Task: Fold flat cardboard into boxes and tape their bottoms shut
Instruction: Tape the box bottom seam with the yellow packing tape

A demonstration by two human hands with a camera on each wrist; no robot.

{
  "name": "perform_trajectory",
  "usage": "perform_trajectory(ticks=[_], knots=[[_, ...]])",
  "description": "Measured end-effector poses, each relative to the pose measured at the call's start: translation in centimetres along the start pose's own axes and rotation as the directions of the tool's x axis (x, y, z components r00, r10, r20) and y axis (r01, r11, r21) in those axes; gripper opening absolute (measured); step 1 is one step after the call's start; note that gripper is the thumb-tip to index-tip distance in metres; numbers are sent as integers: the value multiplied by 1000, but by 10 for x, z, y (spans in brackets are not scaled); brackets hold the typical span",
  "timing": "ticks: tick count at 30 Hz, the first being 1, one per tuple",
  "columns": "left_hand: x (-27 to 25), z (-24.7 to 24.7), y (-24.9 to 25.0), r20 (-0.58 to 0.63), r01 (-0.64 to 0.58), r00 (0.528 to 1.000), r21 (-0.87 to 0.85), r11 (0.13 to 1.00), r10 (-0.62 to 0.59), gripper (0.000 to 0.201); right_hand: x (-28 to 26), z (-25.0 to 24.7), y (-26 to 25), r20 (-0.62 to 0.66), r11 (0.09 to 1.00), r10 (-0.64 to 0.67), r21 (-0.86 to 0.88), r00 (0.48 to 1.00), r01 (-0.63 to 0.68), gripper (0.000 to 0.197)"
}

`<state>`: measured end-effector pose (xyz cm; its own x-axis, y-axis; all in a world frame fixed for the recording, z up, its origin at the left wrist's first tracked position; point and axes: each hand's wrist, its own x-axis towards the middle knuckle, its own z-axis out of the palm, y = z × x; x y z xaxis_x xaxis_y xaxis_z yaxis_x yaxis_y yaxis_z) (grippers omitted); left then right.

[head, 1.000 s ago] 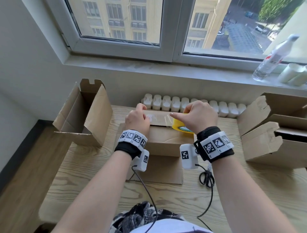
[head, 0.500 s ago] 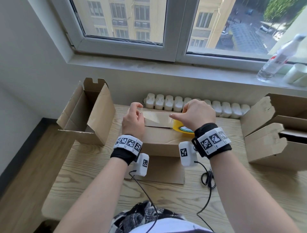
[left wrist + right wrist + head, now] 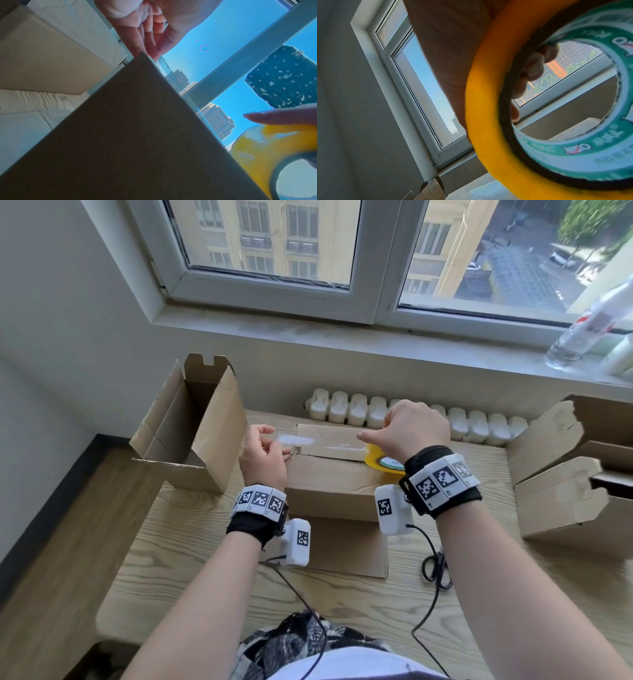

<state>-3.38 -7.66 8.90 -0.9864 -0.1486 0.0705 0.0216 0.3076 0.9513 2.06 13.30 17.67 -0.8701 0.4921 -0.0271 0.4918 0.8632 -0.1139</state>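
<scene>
Since half a second ago, left hand [image 3: 263,457] has slid leftward past the box [image 3: 339,474] corner, stretching more clear tape [image 3: 308,440] above the seam at frame centre. Left wrist view alone shows thumb and fingertips [image 3: 154,52] pinching the strip's end at top centre. Right wrist view alone shows fingers [image 3: 532,70] hooked through the yellow tape roll [image 3: 383,462]; right hand [image 3: 414,429] grips it above the box's right end. Open box [image 3: 191,433] stands upper left on the table [image 3: 205,577].

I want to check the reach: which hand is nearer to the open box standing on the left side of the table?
Left. The left hand is just beside the open box; the right hand is farther away, over the middle box.
</scene>
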Motion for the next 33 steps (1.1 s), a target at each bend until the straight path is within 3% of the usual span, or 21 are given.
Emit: perform_trajectory(ticks=[16, 21, 27, 33], knots=[[-17, -1, -16, -27, 16, 1000, -12, 1000, -16, 18, 0, 1, -3, -7, 1000, 8, -27, 1000, -9, 53], [-16, 0, -17, -16, 9, 1000, 69, 998, -8, 18, -1, 1, -4, -16, 1000, 6, -26, 1000, -6, 53], [-15, 5, -21, 41, 131, 989, 187, 974, -141, 23, -3, 0, -4, -15, 1000, -1, -24, 1000, 0, 52], [-28, -2, -10, 116, -61, 993, 470, 881, 6, 30, -5, -2, -7, -21, 999, -3, -37, 1000, 2, 51]])
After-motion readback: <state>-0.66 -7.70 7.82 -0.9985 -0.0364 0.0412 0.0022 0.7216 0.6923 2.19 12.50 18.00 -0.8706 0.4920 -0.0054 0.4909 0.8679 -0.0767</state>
